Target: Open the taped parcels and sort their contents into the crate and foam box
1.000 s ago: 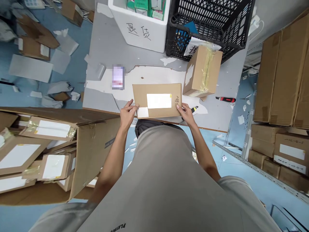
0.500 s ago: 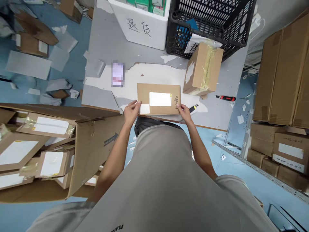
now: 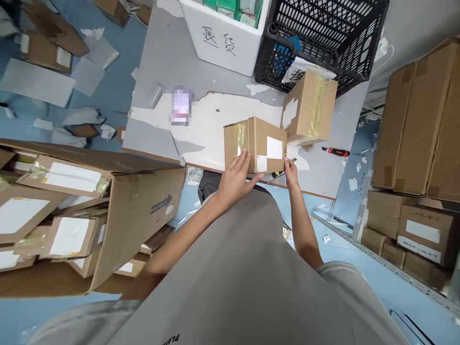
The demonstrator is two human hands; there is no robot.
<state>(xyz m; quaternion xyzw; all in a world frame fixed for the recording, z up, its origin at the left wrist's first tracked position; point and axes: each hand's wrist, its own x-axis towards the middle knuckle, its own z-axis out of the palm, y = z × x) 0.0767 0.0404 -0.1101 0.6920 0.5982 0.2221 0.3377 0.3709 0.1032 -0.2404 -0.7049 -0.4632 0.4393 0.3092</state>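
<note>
A brown cardboard box (image 3: 262,136) stands turned at the table's front edge, showing a taped side and a face with white labels. My left hand (image 3: 235,177) lies against the taped side, fingers stretched out and thumb spread along the lower edge. At the box's right edge, my right hand (image 3: 291,173) pinches the near corner between thumb and fingers. A yellow-and-black utility knife (image 3: 276,174) lies close by, partly hidden by the box. Just behind and to the right is a second taped cardboard box (image 3: 312,108).
A white foam bin (image 3: 228,45) with green packs and a black plastic crate (image 3: 323,43) stand at the back. A phone-like blurred item (image 3: 181,106) and a red-and-black cutter (image 3: 336,152) lie on the table. At left, a large carton (image 3: 143,211) holds several labelled boxes.
The box has turned so its taped side shows, and it sits farther right. My left hand has moved from its left corner onto that taped side; my right hand still grips the right edge.
</note>
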